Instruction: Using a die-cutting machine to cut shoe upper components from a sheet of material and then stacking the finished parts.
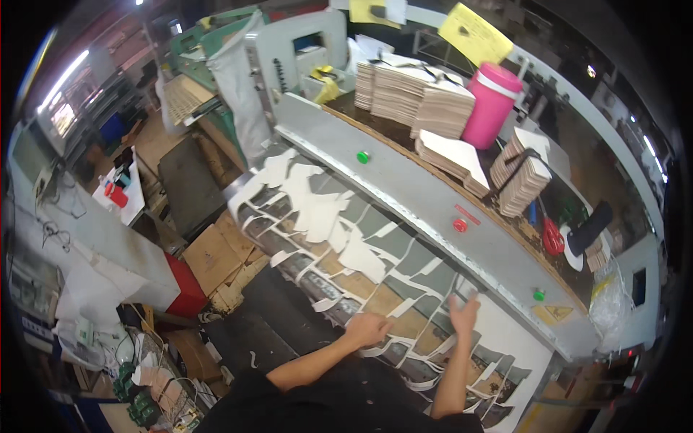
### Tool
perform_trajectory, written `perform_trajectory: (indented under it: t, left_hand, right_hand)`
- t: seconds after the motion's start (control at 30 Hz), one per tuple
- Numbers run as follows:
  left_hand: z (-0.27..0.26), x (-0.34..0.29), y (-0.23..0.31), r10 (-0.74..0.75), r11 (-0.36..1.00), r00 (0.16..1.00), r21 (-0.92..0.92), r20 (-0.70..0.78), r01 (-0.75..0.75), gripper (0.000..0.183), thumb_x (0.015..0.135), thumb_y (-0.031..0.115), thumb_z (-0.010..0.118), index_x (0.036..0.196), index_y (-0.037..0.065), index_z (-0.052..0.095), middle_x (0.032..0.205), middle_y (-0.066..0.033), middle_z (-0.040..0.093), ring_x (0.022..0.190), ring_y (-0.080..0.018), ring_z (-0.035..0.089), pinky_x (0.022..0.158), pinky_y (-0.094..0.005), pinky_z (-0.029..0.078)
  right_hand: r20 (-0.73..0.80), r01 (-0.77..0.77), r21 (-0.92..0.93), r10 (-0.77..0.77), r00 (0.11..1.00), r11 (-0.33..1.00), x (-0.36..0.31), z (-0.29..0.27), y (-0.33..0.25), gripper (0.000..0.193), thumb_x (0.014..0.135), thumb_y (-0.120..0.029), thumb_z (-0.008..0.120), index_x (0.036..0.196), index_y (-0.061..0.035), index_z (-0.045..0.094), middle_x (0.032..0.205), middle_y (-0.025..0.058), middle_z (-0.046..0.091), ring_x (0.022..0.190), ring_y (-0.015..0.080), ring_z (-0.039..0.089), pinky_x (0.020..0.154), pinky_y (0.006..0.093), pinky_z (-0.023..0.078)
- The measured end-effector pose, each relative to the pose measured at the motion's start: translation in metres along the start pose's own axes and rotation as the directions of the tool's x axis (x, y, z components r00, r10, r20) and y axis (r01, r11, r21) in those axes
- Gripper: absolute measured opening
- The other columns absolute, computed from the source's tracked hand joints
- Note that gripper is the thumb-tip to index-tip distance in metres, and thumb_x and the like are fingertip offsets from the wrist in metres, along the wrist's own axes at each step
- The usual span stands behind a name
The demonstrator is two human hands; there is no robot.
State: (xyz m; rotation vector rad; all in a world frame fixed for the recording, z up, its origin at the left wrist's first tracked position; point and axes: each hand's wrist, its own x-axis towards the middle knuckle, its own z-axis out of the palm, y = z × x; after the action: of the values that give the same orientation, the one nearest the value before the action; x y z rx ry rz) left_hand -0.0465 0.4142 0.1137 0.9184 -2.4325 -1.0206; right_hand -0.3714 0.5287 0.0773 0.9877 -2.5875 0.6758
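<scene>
A white sheet [498, 321] with pieces cut out of it lies over the machine bed, leaving a web of thin white strips [404, 306]. My left hand [368, 330] is closed at the near edge of this web, by a white strip; what is inside the fingers is hidden. My right hand [464, 315] is further right with fingers apart, over the web beside the uncut part of the sheet. Loose white cut pieces [317, 209] lie overlapping on the left half of the bed.
A grey machine beam [411, 184] with green and red buttons runs behind the bed. On the ledge above it stand stacks of cut pieces [404, 94], a pink cylindrical container [492, 105] and a red-handled tool [553, 237]. Flattened cardboard [216, 252] lies to the left.
</scene>
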Motion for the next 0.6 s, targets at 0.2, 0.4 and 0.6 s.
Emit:
perform_trajectory:
  t: [0.2,0.4,0.6]
  left_hand:
    - [-0.006,-0.034,-0.013,-0.261,0.963,0.965,0.066,-0.024,0.262,0.052,0.099,0.05,0.067,0.069,0.008,0.069,0.068,-0.0149,0.069,0.067,-0.0398,0.07,0.057,-0.0513,0.053]
    - [-0.004,-0.014,-0.019,-0.107,0.971,0.994,-0.215,-0.005,0.103,0.043,0.097,0.042,0.077,0.073,0.007,0.069,0.061,-0.0119,0.064,0.058,-0.0308,0.067,0.056,-0.0441,0.052]
    - [-0.043,0.041,0.026,0.351,0.774,0.936,-0.552,-0.033,-0.31,0.064,0.097,0.037,0.08,0.147,0.004,0.056,0.124,-0.0161,0.07,0.107,-0.0289,0.069,0.093,-0.043,0.057]
  right_hand:
    - [0.539,-0.189,-0.042,0.181,0.822,0.981,0.005,-0.035,-0.064,0.076,0.094,-0.037,0.076,0.156,-0.0104,0.042,0.143,0.0303,0.053,0.112,0.0463,0.07,0.098,0.0522,0.056]
    - [0.524,-0.491,0.842,0.122,0.843,-0.223,-0.088,-0.046,0.053,0.087,0.091,-0.012,0.075,0.165,-0.0058,0.031,0.154,0.0089,0.053,0.138,0.0294,0.056,0.118,0.0458,0.046]
    - [0.516,-0.584,0.665,0.28,0.81,0.465,-0.151,-0.089,-0.016,0.092,0.084,-0.022,0.09,0.157,0.0034,0.039,0.148,0.0158,0.056,0.133,0.028,0.055,0.117,0.0412,0.041]
